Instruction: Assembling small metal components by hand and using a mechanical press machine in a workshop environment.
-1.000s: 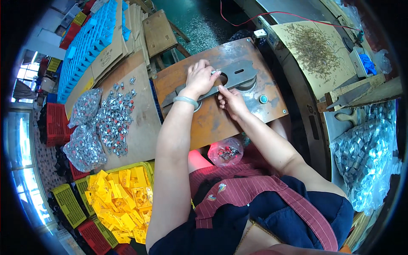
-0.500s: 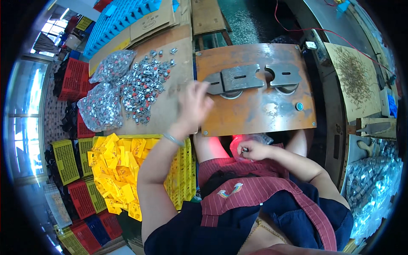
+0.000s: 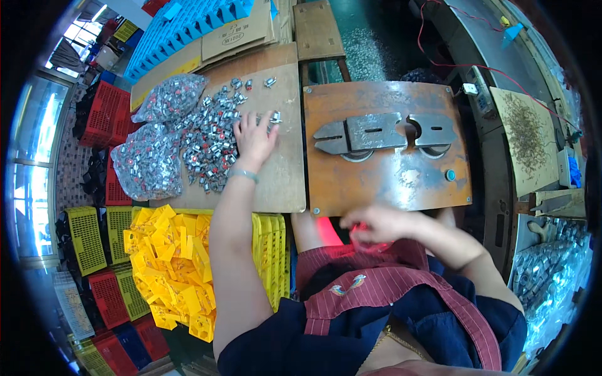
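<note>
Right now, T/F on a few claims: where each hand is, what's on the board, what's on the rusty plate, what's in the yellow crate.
1. The left hand rests on the wooden board at the edge of the pile of small metal parts. True.
2. The right hand is on the grey metal fixture. False: it is down by the lap, below the near edge of the rusty plate.
3. Two clear bags of parts lie left of the loose pile. True.
4. The yellow crate holds blue pieces. False: yellow plastic pieces.
5. A blue button sits on the rusty plate. True.
</note>
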### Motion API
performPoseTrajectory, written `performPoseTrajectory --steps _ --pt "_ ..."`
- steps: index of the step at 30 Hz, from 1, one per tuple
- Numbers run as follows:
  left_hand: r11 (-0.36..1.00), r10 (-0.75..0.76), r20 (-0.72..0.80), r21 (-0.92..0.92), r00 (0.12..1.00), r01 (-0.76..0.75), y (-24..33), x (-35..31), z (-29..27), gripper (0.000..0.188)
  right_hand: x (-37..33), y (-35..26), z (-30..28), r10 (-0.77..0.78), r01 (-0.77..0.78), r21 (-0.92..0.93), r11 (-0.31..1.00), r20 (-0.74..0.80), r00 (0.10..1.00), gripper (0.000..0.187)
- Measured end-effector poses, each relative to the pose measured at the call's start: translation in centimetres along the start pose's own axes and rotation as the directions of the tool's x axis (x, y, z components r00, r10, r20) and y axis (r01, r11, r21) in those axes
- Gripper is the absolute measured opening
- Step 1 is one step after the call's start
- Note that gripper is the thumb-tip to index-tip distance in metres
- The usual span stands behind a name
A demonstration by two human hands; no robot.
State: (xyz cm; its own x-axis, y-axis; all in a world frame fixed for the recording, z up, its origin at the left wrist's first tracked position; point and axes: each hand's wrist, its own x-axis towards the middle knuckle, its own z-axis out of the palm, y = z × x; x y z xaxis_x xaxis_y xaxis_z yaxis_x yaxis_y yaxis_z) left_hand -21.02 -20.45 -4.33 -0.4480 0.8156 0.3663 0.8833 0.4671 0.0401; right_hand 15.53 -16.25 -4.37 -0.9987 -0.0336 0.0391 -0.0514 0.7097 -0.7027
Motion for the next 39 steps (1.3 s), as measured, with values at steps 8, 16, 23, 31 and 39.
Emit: performPoseTrajectory --steps 8,16,23,31,39 --pt "0.993 0.101 -0.092 0.065 0.991 -0.095 -1.3 -10.1 -0.6 0.087 19.1 2.7 -4.9 -0.269 -0.043 -0.44 0.897 -0.62 0.737 0.029" --pt "0.959 -0.085 -0.108 -0.279 0.991 0.052 -0.1 -8.7 -2.7 0.055 22.2 3.7 -6.3 -0.107 -0.144 -0.458 0.877 -0.48 0.871 0.035" --pt "0.916 -0.167 -0.034 -0.375 0.985 0.142 -0.1 -5.7 -2.5 0.027 11.0 1.8 -6.1 0.147 0.126 0.51 0.851 -0.46 0.875 0.034" --pt "0.76 -0.352 -0.154 -0.622 0.923 0.186 -3.7 -6.1 -2.7 0.013 -0.2 5.9 -3.3 0.422 0.137 0.922 0.363 -0.294 0.858 0.033" --pt "0.918 -0.079 -0.191 -0.397 0.978 -0.003 -3.9 -8.0 -3.9 0.054 -1.9 6.2 -2.8 0.404 0.174 0.898 0.404 -0.346 0.847 0.031"
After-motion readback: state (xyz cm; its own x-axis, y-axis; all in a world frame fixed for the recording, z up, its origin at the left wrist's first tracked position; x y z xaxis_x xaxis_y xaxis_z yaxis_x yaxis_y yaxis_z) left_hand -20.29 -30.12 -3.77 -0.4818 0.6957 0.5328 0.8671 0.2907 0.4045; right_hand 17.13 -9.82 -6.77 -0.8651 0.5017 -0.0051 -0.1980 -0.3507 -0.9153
